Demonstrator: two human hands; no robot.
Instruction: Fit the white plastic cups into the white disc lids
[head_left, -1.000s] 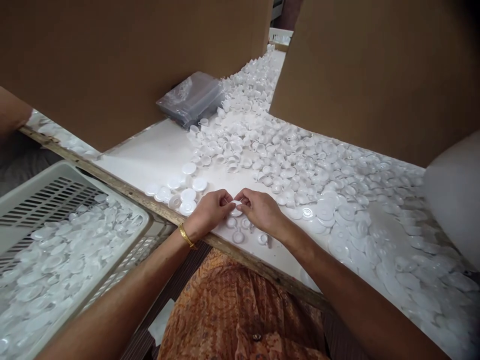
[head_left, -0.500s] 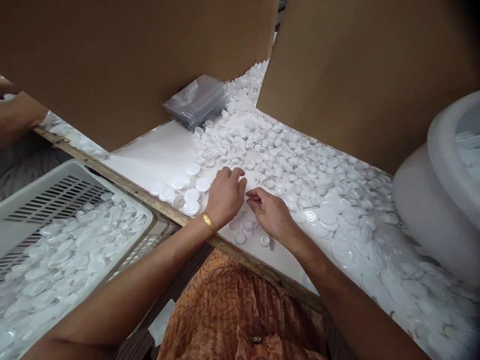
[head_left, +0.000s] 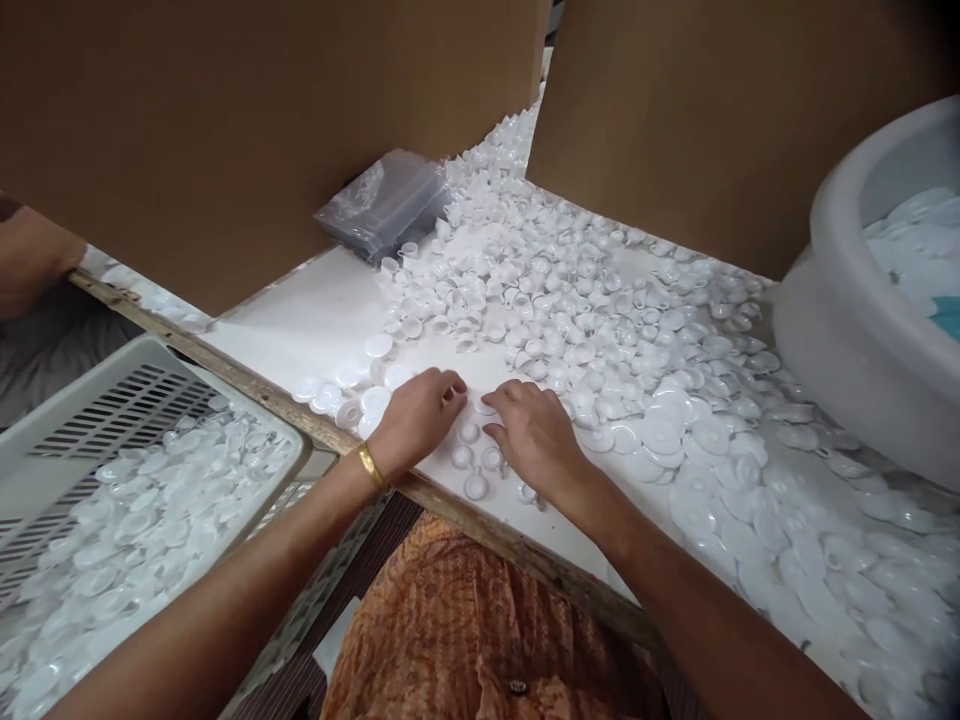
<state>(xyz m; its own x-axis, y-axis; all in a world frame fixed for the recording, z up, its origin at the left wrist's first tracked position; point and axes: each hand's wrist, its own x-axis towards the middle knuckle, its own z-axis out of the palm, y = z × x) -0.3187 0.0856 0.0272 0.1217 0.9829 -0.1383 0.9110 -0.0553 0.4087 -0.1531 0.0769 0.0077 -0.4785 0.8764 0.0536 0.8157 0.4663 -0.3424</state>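
Over the white tabletop, my left hand (head_left: 421,420) has its fingers curled in and the thumb close to them; anything in the pinch is hidden. To its right, my right hand (head_left: 536,438) holds its thumb and fingers apart, beside a small white disc partly seen at the fingertips. Between and below the hands lie several small white plastic toy cups (head_left: 474,487), rim or base up, near the table edge. White round saucers (head_left: 379,346) sit left of my left hand. Beyond my right hand spreads a heap of toy cups (head_left: 570,300).
More saucers (head_left: 667,425) pile up at the right, below a large white tub (head_left: 817,350). A plastic-wrapped grey pack (head_left: 386,205) lies by cardboard panels (head_left: 262,130). At lower left stands a slatted crate (head_left: 296,465) of white pieces. Another person's arm (head_left: 37,262) shows at far left.
My left hand has moved left and down, away from my right hand. The right thumb and fingers have parted. Another small white piece shows between the hands. The view has shifted slightly.
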